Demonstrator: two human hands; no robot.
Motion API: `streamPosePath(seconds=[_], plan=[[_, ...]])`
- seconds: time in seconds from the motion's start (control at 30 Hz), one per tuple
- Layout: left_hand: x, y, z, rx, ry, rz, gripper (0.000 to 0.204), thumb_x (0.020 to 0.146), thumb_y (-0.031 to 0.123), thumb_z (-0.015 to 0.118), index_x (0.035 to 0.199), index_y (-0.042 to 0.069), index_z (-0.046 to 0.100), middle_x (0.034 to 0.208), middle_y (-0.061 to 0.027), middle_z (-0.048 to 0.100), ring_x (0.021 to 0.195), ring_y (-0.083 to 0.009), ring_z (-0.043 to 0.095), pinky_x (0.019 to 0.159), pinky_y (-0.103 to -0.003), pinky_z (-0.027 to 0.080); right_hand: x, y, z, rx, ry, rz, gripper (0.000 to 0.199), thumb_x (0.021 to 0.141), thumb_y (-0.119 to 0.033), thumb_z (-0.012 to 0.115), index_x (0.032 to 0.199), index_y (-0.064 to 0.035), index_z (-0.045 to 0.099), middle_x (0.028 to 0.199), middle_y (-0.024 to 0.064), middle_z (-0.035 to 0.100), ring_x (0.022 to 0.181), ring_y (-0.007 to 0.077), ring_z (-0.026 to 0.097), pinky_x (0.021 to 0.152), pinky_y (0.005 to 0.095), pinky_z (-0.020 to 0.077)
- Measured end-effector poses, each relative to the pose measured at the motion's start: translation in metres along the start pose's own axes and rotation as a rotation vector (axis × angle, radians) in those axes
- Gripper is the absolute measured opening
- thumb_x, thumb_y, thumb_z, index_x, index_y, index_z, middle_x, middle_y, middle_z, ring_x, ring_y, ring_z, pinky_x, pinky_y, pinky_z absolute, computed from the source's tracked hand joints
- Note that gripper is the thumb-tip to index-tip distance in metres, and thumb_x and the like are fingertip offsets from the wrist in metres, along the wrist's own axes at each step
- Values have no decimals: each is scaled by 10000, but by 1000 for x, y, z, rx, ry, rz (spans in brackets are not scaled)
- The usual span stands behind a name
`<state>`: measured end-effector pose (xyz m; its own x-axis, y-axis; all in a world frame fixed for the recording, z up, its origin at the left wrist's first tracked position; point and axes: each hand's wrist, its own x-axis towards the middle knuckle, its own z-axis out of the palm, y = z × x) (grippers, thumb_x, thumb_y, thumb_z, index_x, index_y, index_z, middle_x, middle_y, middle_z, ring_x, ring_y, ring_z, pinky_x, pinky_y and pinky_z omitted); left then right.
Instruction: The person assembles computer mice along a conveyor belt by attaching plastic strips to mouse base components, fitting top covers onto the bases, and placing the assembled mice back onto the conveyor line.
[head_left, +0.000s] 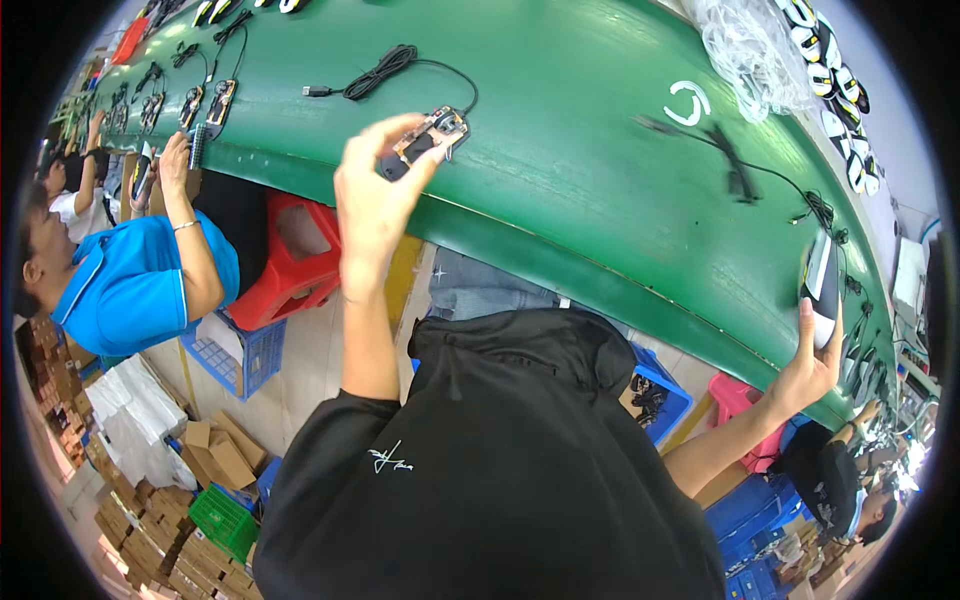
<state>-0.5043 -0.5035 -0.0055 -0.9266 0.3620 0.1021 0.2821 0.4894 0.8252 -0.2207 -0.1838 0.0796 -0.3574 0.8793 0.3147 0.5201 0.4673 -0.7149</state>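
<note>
My left hand [372, 195] pinches an opened computer mouse base [432, 138] between thumb and fingers, over the green bench's front part. Its circuit board and scroll wheel show on top. A black cable [385, 72] runs from it to a bundled coil and a USB plug on the bench. At the far right my right hand [806, 375] is closed around a black and white computer mouse [821, 290], its fingers partly hidden behind it. A blurred black cable [735, 165] stretches up and left from near this mouse.
The green bench [590, 130] curves across the view. More opened mice with cables [220, 102] lie at the left, near a co-worker in blue [150, 275]. Clear plastic bags [745, 50] and several white mouse shells [850, 130] occupy the far right. A red stool [295, 255] stands below.
</note>
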Motion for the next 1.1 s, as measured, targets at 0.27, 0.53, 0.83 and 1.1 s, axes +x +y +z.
streamPosePath(seconds=[0.27, 0.53, 0.83, 1.1], plan=[[54, -30, -1, 426, -230, 33, 714, 561, 345, 899, 1123, 7, 617, 916, -116, 621, 868, -221, 639, 751, -331, 507, 3, 60, 60, -637, 97, -409, 359, 819, -213, 752, 1152, -94, 685, 1111, 117, 692, 991, 265, 665, 886, 366, 498], [29, -4, 33, -942, -402, -346, 332, 841, 110, 721, 1112, -4, 566, 969, -150, 669, 778, -219, 683, 669, -310, 561, 7, -52, 177, 208, -637, -192, 238, 824, -191, 752, 1020, -59, 718, 852, 76, 712, 695, 139, 659, 654, 250, 517], [-7, 10, 46, -1476, -401, -511, 405, 952, 227, 576, 1257, -28, 500, 1010, -180, 657, 879, -253, 685, 788, -400, 592, -60, -88, 200, 513, -841, -436, 216, 783, -80, 765, 990, -38, 716, 758, 50, 685, 659, 93, 636, 607, 227, 514], [-13, 2, 57, -1240, -344, -434, 356, 937, 223, 608, 1201, -4, 537, 967, -111, 661, 852, -171, 656, 763, -307, 553, -80, -90, 201, 458, -863, -288, 147, 793, -87, 752, 920, -23, 713, 735, 42, 670, 581, 84, 567, 565, 237, 479]])
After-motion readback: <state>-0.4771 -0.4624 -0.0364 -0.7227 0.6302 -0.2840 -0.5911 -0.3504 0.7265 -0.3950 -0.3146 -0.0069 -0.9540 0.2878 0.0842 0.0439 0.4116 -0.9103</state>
